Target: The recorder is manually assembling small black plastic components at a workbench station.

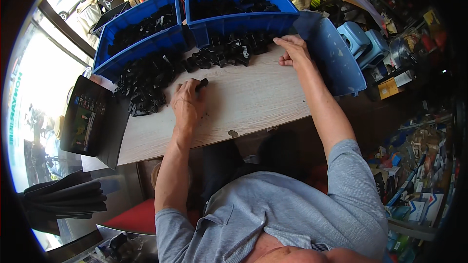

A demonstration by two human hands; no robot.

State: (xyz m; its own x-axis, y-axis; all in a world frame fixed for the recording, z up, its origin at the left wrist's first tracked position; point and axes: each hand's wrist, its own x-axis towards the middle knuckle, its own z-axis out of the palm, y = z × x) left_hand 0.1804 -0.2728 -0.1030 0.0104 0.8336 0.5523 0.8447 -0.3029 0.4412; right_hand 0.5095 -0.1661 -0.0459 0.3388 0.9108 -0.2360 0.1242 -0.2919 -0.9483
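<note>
Fingers [181,86] of our left hand [186,104] are curled in, nearly closed, with a small black part [201,85] pinched at the thumb side, jutting out to the right above the near half of the table [258,90]. Our right hand [295,51] reaches farther across, its fingers loosely parted and pointing left; we see nothing between them, and their tips lie just beside the right end of a row of black parts [239,51] along the far side of the tabletop. To the left of our left hand spreads a bigger heap of black parts [146,83], and past it, at the table's left end, stands a dark tablet [83,119] with its screen lit. Behind the heap and the row we have two blue bins, the left bin [141,46] set at a slant and the right bin [243,22] nearly square to us, both holding more black pieces. A paler blue tub [336,63] sits at the right, beyond our right wrist, with light blue stools [363,41] farther right
</note>
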